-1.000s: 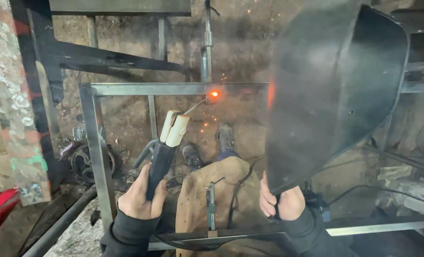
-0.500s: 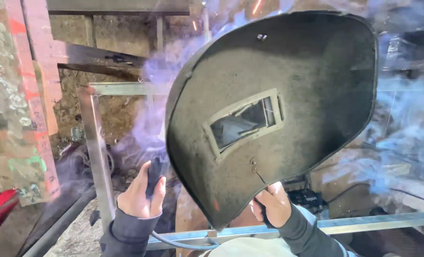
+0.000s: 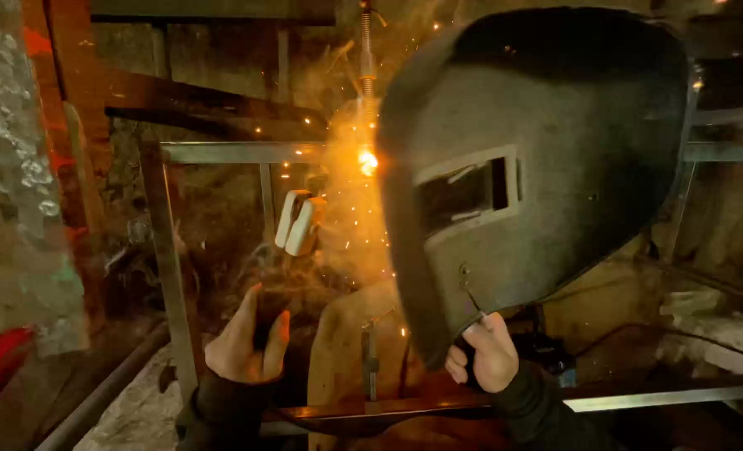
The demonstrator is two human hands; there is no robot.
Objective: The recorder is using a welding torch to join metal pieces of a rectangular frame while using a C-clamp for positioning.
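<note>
Sparks and smoke blur the middle, and the dark welding mask (image 3: 538,167) blocks most of the right side. The right hand (image 3: 484,355) has its grip closed on the mask's handle. The left hand (image 3: 242,347) is wrapped around the electrode holder (image 3: 298,224), whose dark handle is hard to make out; its pale jaws point at the bright arc (image 3: 367,160) on the steel frame (image 3: 221,152). A clamp (image 3: 370,363) stands upright on the lower rail.

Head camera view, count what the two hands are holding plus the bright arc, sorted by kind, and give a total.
Welding shield, held by right hand: 1
Electrode holder, held by left hand: 1
Glowing arc on metal frame: 1
Total: 3
</note>
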